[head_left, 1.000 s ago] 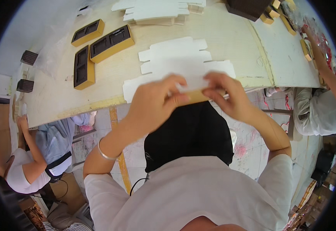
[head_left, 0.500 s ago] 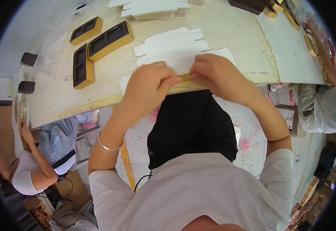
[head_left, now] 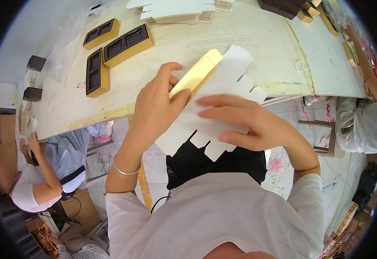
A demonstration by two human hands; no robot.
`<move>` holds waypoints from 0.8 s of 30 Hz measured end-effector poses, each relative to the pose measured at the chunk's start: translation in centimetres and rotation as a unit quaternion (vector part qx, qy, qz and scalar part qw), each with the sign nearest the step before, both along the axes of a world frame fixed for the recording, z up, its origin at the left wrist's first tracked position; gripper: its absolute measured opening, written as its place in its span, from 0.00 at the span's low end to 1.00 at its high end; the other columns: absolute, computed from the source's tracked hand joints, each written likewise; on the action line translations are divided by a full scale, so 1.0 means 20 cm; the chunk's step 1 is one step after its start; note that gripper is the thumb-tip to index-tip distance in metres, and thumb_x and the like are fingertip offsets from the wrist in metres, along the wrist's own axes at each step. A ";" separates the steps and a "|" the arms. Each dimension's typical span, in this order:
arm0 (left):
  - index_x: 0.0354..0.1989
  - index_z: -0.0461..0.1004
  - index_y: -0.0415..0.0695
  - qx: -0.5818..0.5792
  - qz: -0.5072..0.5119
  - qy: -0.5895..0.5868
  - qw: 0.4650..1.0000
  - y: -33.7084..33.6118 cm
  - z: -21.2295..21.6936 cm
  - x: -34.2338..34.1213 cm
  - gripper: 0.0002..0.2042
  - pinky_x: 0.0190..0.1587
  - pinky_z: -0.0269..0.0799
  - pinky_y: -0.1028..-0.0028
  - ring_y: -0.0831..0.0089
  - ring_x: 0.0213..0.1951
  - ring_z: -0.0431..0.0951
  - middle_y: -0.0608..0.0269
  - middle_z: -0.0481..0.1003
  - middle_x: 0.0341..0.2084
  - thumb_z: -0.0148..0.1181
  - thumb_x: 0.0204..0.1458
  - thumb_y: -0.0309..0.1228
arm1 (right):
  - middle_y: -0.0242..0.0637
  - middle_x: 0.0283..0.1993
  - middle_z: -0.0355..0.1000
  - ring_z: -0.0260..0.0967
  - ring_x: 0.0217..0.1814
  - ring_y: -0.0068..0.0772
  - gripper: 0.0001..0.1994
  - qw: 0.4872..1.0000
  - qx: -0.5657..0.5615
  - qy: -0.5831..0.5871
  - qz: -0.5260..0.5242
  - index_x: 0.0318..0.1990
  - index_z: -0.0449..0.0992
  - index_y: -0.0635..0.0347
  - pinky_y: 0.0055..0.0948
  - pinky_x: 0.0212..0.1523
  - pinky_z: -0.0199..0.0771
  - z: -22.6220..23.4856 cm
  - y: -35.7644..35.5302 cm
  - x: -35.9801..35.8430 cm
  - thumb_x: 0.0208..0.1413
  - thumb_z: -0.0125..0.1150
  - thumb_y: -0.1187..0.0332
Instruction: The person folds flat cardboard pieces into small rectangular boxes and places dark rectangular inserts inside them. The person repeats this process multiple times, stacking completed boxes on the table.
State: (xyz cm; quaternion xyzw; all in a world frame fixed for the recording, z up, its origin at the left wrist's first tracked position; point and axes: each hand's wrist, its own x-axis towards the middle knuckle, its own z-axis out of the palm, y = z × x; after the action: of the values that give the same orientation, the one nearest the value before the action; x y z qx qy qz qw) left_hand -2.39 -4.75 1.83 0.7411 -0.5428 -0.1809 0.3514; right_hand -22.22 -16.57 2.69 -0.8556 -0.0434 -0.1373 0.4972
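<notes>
Card [head_left: 184, 123]: 1 gold wall [head_left: 197, 77] folded up

Card at mid-frame, slanted, white face up, lower flaps over black cloth [head_left: 184, 168]. Step in hand, as judged: creasing walls along fold lines. Left hand [head_left: 156, 101]: thumb pressed to the gold wall's lower end, fingers half curled, index arched clear; holds card there. Right hand [head_left: 255, 121]: fingers spread, blurred over white face; nothing gripped, contact cannot be told. Next move seems to call for a steady left hold while the right finds a crease. Outward: table [head_left: 266, 52], 3 boxes [head_left: 132, 51] upper left, white stack [head_left: 177, 11] top centre.
</notes>
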 end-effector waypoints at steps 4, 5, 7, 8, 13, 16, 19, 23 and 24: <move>0.46 0.71 0.39 -0.061 -0.048 -0.104 0.992 -0.06 0.00 0.05 0.15 0.33 0.70 0.74 0.70 0.28 0.74 0.58 0.74 0.28 0.60 0.49 0.23 | 0.47 0.52 0.70 0.68 0.54 0.47 0.21 0.944 -0.320 -0.042 -0.066 0.49 0.73 0.64 0.41 0.56 0.67 0.02 -0.07 -0.17 0.45 0.65 0.68; 0.46 0.71 0.39 -0.095 -0.058 -0.156 0.981 -0.10 -0.02 0.07 0.15 0.35 0.71 0.72 0.68 0.29 0.75 0.58 0.74 0.29 0.60 0.48 0.23 | 0.46 0.50 0.71 0.69 0.52 0.46 0.21 0.919 -0.383 -0.049 -0.077 0.47 0.74 0.64 0.41 0.55 0.67 0.01 -0.08 -0.19 0.43 0.65 0.68; 0.46 0.72 0.40 -0.050 -0.095 -0.106 0.989 -0.17 0.00 0.09 0.15 0.41 0.72 0.70 0.63 0.34 0.75 0.56 0.75 0.32 0.60 0.48 0.23 | 0.44 0.47 0.71 0.70 0.50 0.43 0.19 0.875 -0.472 -0.066 -0.081 0.44 0.75 0.64 0.41 0.54 0.68 -0.09 -0.04 -0.23 0.41 0.64 0.69; 0.46 0.72 0.41 -0.043 -0.107 -0.105 0.988 -0.20 0.00 0.11 0.15 0.42 0.73 0.70 0.63 0.35 0.75 0.56 0.75 0.33 0.60 0.48 0.23 | 0.41 0.41 0.71 0.70 0.45 0.40 0.14 0.893 -0.427 -0.101 -0.099 0.38 0.75 0.64 0.37 0.49 0.69 -0.10 -0.06 -0.19 0.40 0.61 0.73; 0.47 0.72 0.42 -0.018 -0.148 -0.100 0.984 -0.25 0.02 0.14 0.15 0.46 0.74 0.70 0.63 0.38 0.76 0.55 0.75 0.35 0.59 0.49 0.23 | 0.43 0.39 0.70 0.68 0.40 0.44 0.11 0.913 -0.360 -0.089 -0.171 0.37 0.72 0.65 0.35 0.45 0.67 -0.09 -0.10 0.02 0.42 0.57 0.75; 0.48 0.72 0.43 -0.011 -0.151 -0.101 0.983 -0.25 0.04 0.14 0.16 0.47 0.74 0.69 0.63 0.39 0.76 0.55 0.75 0.35 0.59 0.49 0.22 | 0.43 0.41 0.68 0.68 0.44 0.42 0.10 0.861 -0.431 -0.157 -0.219 0.37 0.72 0.65 0.34 0.44 0.67 -0.13 -0.10 0.12 0.44 0.57 0.73; 0.48 0.72 0.43 -0.031 -0.160 -0.082 0.983 -0.23 0.01 0.15 0.16 0.47 0.74 0.68 0.63 0.39 0.76 0.55 0.75 0.35 0.59 0.49 0.22 | 0.42 0.40 0.67 0.67 0.44 0.40 0.10 0.863 -0.459 -0.184 -0.106 0.36 0.72 0.65 0.32 0.42 0.68 -0.15 -0.05 0.06 0.44 0.58 0.73; 0.48 0.72 0.44 -0.021 -0.162 -0.080 0.983 -0.24 0.01 0.15 0.17 0.47 0.74 0.68 0.62 0.39 0.76 0.55 0.75 0.35 0.59 0.48 0.22 | 0.40 0.39 0.66 0.67 0.41 0.38 0.11 0.875 -0.435 -0.163 -0.134 0.34 0.72 0.64 0.33 0.38 0.69 -0.19 -0.02 0.08 0.40 0.61 0.73; 0.48 0.72 0.44 -0.016 -0.161 -0.080 0.984 -0.24 0.01 0.15 0.17 0.47 0.74 0.68 0.62 0.39 0.76 0.55 0.74 0.35 0.59 0.48 0.21 | 0.40 0.38 0.68 0.67 0.41 0.38 0.09 0.895 -0.413 -0.115 -0.122 0.32 0.71 0.64 0.34 0.38 0.69 -0.16 -0.02 0.09 0.41 0.61 0.73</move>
State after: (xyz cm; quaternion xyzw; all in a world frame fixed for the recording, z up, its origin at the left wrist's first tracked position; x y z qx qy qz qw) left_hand 0.69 -9.55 2.06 0.6506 -0.6839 -0.1666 0.2851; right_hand -20.40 -17.03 -0.55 -0.9607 -0.0487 -0.2640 0.0702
